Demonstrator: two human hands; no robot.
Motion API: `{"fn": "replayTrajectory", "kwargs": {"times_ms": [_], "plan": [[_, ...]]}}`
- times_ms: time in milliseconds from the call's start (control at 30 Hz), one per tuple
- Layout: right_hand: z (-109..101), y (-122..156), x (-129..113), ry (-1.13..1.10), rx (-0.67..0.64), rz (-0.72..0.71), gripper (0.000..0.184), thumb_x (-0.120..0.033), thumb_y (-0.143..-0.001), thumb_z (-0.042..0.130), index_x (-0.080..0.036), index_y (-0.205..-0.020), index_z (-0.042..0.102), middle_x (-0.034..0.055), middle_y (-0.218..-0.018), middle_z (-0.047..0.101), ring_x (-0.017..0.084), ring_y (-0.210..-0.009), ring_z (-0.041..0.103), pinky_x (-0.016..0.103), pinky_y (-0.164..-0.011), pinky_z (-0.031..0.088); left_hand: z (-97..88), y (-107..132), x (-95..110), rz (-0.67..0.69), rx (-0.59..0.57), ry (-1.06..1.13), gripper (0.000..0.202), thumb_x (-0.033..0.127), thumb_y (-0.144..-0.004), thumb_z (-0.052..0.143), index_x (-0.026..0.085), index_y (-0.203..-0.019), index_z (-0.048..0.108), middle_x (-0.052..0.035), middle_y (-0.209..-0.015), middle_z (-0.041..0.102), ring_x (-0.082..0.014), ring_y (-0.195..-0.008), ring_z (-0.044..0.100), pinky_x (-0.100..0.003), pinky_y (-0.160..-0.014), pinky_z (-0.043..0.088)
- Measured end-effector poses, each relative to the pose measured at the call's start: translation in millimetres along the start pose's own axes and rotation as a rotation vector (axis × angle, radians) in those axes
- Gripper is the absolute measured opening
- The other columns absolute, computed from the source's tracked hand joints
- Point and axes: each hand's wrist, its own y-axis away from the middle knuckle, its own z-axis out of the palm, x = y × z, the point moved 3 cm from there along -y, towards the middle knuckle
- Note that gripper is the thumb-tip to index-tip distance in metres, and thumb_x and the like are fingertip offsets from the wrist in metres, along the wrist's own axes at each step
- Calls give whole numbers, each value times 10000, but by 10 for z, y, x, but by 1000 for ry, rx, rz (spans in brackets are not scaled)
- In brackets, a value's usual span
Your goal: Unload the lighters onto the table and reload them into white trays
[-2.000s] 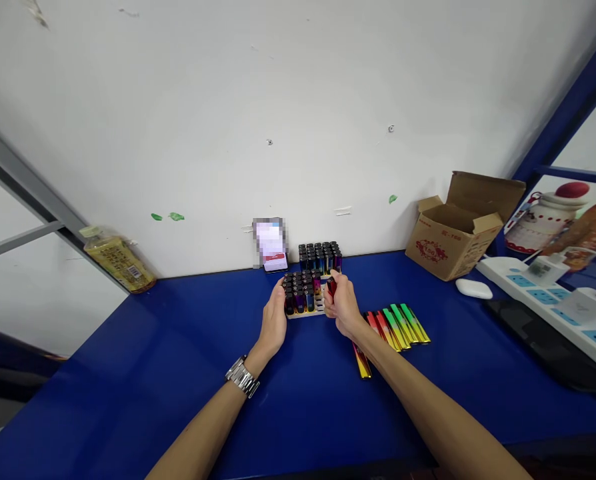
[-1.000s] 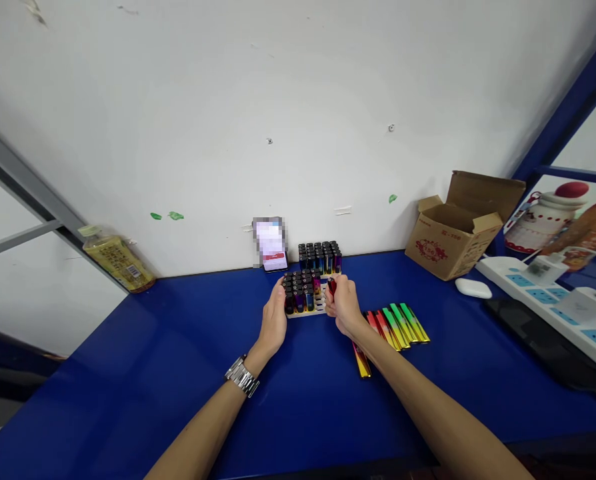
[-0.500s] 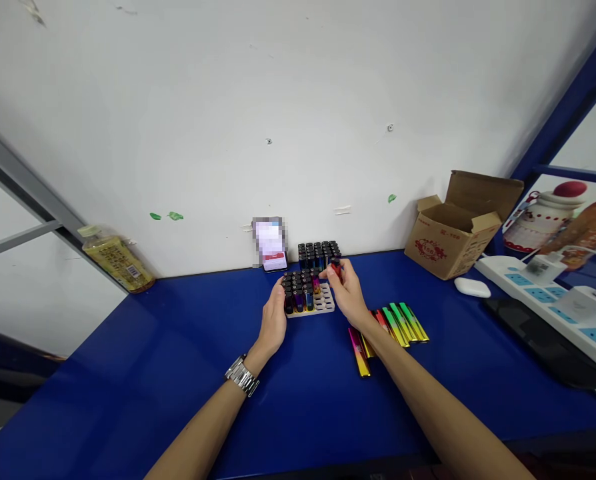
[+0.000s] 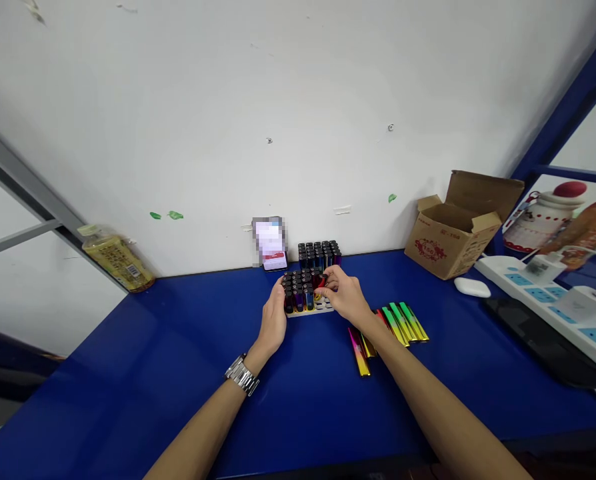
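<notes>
A pale holed tray holds several upright shiny sticks with black caps, perhaps lighters or vapes; I cannot tell which. My left hand grips the tray's left side, its thumb along the edge and its other fingers mostly hidden. Pinched in my right hand is a red black-capped stick, its lower end at the tray's right part beside the other sticks. My right hand covers part of that side. Near my right forearm, several shiny gradient pieces, green, red and yellow, lie on the blue table.
Behind the tray stands another group of black-capped sticks. A phone leans on the wall. An open cardboard box, a white case, a black flat item and a power strip sit right; a bottle leans left.
My right hand has moved slightly left and down, bringing the red stick from above the tray's right edge into its right part. My left hand has stayed in place.
</notes>
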Motion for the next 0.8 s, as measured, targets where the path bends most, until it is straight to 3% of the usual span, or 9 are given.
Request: {"fn": "replayTrajectory", "kwargs": {"times_ms": [200, 267, 367, 433, 500, 567, 600, 700, 800], "plan": [[28, 10, 21, 244, -71, -120, 175, -196, -799, 645, -204, -958, 572, 13, -705, 641, 183, -662, 611, 266, -605, 436, 17, -9, -35, 11, -3, -23, 528, 487, -980, 207, 198, -1356, 438, -78, -1370, 522, -191, -1290, 454, -364, -1092, 337], [36, 17, 11, 315, -91, -183, 172, -178, -822, 616, -200, -991, 597, 32, -747, 657, 189, -681, 613, 268, -609, 434, -19, 0, -49, 51, 106, -89, 489, 472, -979, 233, 199, -1315, 459, -99, -1327, 519, -203, -1244, 477, -387, -1060, 366], [12, 30, -29, 392, -53, -256, 185, -234, -860, 580, -173, -1026, 631, 74, -812, 671, 204, -717, 616, 282, -630, 440, -105, 88, 51, 307, 394, -260, 370, 397, -957, 359, 160, -1207, 496, -134, -1194, 509, -225, -1096, 514, -415, -953, 429], [-19, 40, -61, 410, -7, -276, 233, -293, -880, 552, -142, -1029, 649, 99, -836, 673, 209, -720, 617, 296, -653, 445, -70, 204, 205, 601, 404, -362, 234, 294, -923, 449, 153, -1089, 534, -109, -1035, 539, -218, -973, 517, -397, -863, 454], [-45, 49, -87, 410, 26, -269, 264, -319, -895, 521, -128, -1004, 667, 103, -826, 674, 205, -706, 617, 301, -673, 444, 70, 341, 365, 851, 143, -409, 115, 174, -898, 464, 166, -955, 563, -61, -859, 559, -186, -839, 511, -341, -763, 458], [-62, 54, -103, 404, 37, -248, 268, -323, -907, 497, -136, -965, 681, 94, -807, 682, 200, -703, 619, 296, -684, 434, 256, 483, 485, 950, -229, -432, 165, 137, -902, 427, 155, -910, 590, -47, -784, 555, -154, -723, 495, -294, -673, 448], [-68, 56, -109, 405, 38, -241, 269, -321, -913, 486, -144, -949, 685, 89, -807, 688, 198, -707, 621, 293, -685, 426, 335, 550, 532, 976, -348, -470, 196, 155, -913, 415, 151, -924, 611, -40, -753, 538, -145, -682, 477, -284, -646, 439], [-85, 57, -122, 430, 46, -230, 275, -311, -929, 457, -165, -906, 689, 75, -807, 698, 190, -704, 615, 282, -663, 391, 503, 676, 587, 915, -618, -595, 276, 285, -944, 418, 197, -1100, 629, -52, -844, 534, -151, -734, 488, -285, -672, 441], [-99, 49, -127, 468, 49, -222, 330, -308, -947, 414, -174, -785, 668, 56, -724, 676, 164, -624, 574, 272, -610, 339, 543, 707, 560, 820, -753, -685, 315, 404, -951, 407, 260, -1133, 619, -48, -915, 517, -159, -788, 493, -298, -711, 442]]}}
